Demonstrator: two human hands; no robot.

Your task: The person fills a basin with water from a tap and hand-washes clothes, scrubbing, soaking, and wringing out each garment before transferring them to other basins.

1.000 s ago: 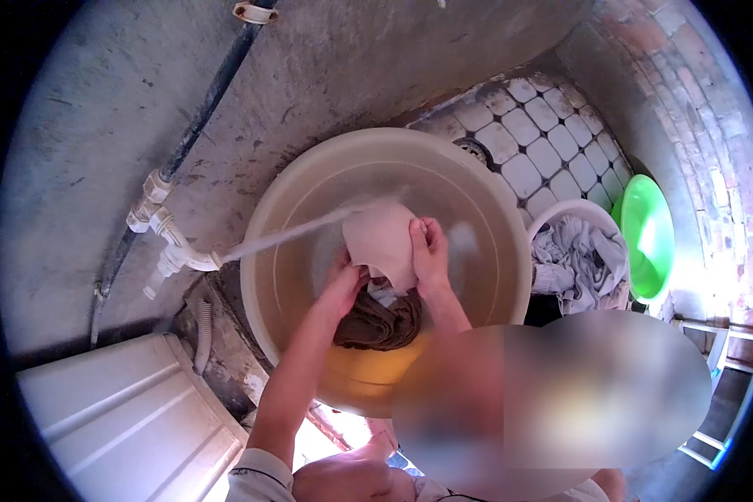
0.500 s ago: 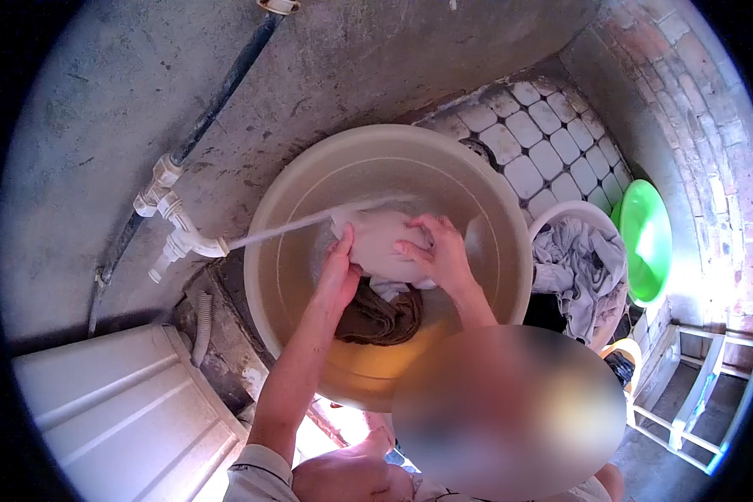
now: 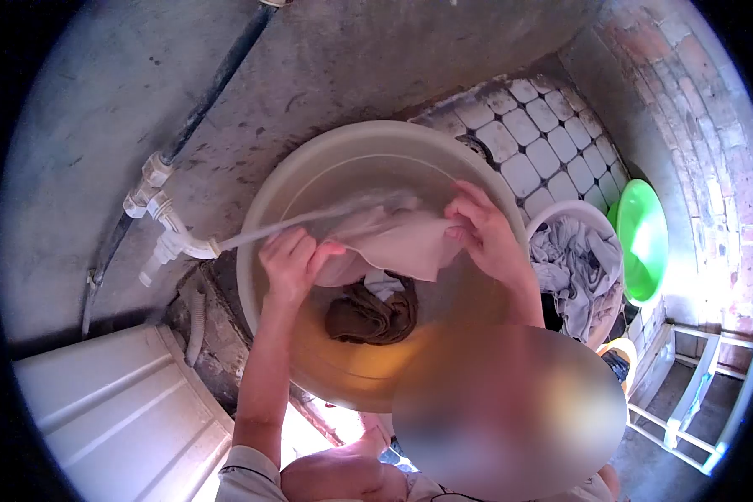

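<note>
A pale pinkish-grey cloth [image 3: 402, 244] is stretched between my hands over the big beige tub [image 3: 259, 188]. My left hand [image 3: 293, 261] pinches its left edge, fingers closed. At the right edge, thumb and fingers of my right hand [image 3: 481, 230] grip the fabric. From the white tap [image 3: 184, 243] a stream of water [image 3: 289, 223] runs across and lands on the cloth's far side. Below the cloth, a dark brown folded garment [image 3: 372, 314] lies in the tub, with a small whitish cloth [image 3: 382, 285] against it.
Right of the tub stands a bucket [image 3: 573, 209] full of grey clothes [image 3: 579, 263]. A green basin [image 3: 644, 243] leans by the wall. A white rack [image 3: 694, 402] is at lower right, a white ridged panel [image 3: 121, 410] at lower left. A blurred patch covers the lower middle.
My hands have moved apart, left hand leftward and right hand to the right and up. The cloth, bunched before, is now spread between them under the water.
</note>
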